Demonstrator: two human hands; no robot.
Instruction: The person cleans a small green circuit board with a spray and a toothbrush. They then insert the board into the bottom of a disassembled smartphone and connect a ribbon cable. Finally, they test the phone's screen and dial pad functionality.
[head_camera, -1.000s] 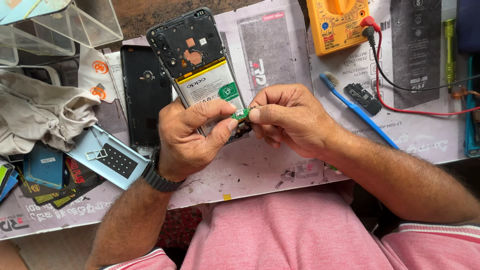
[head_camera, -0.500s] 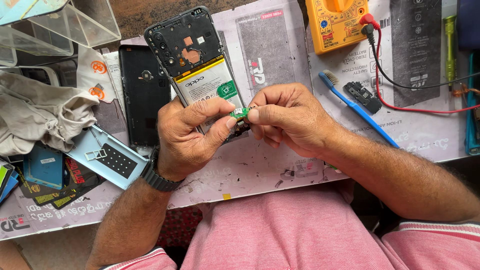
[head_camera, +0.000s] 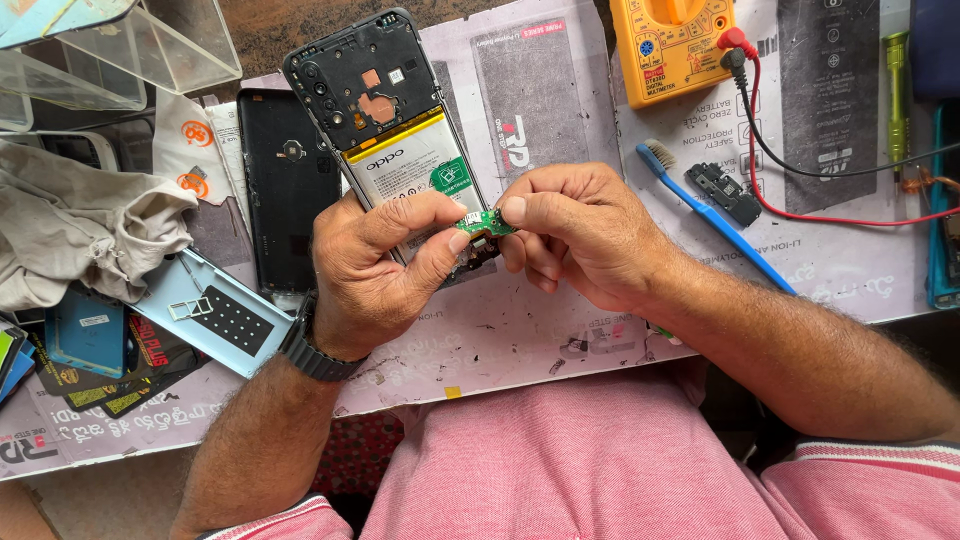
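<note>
A small green circuit board (head_camera: 484, 222) is pinched between the fingertips of both hands over the lower end of an opened phone (head_camera: 385, 120). My left hand (head_camera: 375, 265), with a dark watch at the wrist, grips the board from the left with thumb and forefinger. From the right, my right hand (head_camera: 575, 230) holds the same board. The opened phone lies back-side up, showing its white battery and black inner frame; its lower end is hidden under my hands.
A black phone back cover (head_camera: 285, 190) lies left of the opened phone. A yellow multimeter (head_camera: 675, 45) with red and black leads, a blue brush (head_camera: 715, 220) and a small black part (head_camera: 725, 190) lie at right. A cloth (head_camera: 80, 225), a light-blue panel (head_camera: 210, 310) and clear boxes (head_camera: 100, 50) sit at left.
Both hands keep hold of the small green board with only slight finger shifts. The view has drifted a little; nothing else moved.
</note>
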